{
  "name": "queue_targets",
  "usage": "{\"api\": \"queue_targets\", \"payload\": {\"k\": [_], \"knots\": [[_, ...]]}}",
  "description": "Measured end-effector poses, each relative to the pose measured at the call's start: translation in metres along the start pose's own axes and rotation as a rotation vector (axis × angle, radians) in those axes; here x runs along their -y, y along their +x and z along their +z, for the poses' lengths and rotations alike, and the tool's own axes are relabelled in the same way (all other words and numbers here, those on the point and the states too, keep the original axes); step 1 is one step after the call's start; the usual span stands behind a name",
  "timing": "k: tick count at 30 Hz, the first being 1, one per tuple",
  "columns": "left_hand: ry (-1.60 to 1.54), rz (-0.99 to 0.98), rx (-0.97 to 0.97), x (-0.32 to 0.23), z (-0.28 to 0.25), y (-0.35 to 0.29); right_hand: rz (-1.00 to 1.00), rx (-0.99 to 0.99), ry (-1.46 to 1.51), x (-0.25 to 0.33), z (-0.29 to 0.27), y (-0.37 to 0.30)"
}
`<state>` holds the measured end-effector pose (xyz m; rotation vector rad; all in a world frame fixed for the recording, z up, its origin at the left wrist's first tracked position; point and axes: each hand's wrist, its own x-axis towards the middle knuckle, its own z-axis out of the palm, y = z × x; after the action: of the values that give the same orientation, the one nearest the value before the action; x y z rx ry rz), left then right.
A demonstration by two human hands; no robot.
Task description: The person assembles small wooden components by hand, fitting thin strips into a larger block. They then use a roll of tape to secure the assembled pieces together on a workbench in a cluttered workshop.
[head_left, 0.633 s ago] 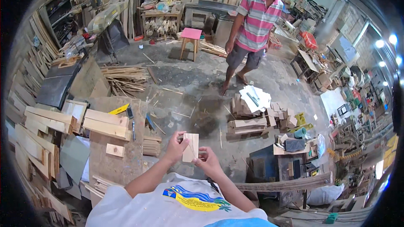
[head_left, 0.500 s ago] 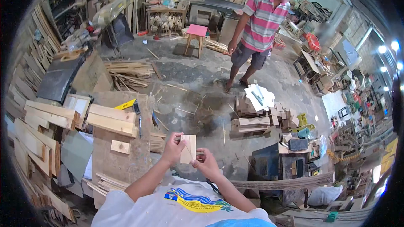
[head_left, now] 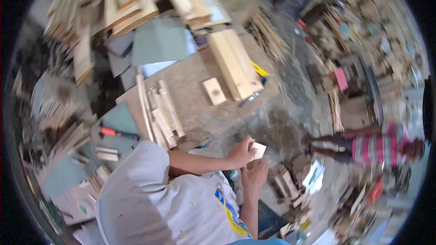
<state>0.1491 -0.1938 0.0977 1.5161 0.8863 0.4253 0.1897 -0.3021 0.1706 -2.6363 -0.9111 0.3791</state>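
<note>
A small pale wooden piece (head_left: pixel 259 150) is in front of my body, held up between my hands. My left hand (head_left: pixel 240 154) pinches its near left edge. Just below, my right hand (head_left: pixel 255 174) has its fingers closed at the lower edge of the same piece; motion blur hides the exact grip. On the workbench (head_left: pixel 194 79) to my left lies a small wooden block (head_left: pixel 214 91) with a dark knot. Beside that block are thick pale boards (head_left: pixel 230 63) placed together.
Thin wooden strips (head_left: pixel 164 115) lie at the bench's near edge. A tool with an orange-and-black handle (head_left: pixel 119 133) rests farther left. Long planks (head_left: pixel 125 0) are piled beyond. At right stands a person in a striped shirt (head_left: pixel 379 145), near stacked wood pieces (head_left: pixel 287 183).
My view has swung left and tilted, bringing the bench to the centre and the person to the right edge. The wooden piece stays between my hands.
</note>
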Motion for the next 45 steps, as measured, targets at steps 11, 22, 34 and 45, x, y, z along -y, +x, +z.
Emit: {"api": "queue_targets", "payload": {"k": [11, 22, 34, 45], "knots": [[-0.037, 0.035, -0.459, 0.043, -0.115, 0.08, 0.027, 0.113, 0.709, -0.021, 0.036, 0.113], [0.969, -0.311, -0.796, 0.102, -0.197, 0.141, -0.071, 0.091, 0.771, 0.03, -0.007, 0.26], [1.123, -0.42, -0.74, 0.086, -0.194, 0.154, -0.548, -0.089, 0.062, 0.082, 0.077, 0.453], [1.106, -0.493, -0.697, 0.083, -0.196, 0.16, -0.54, -0.075, -0.054, 0.108, 0.128, 0.509]]}}
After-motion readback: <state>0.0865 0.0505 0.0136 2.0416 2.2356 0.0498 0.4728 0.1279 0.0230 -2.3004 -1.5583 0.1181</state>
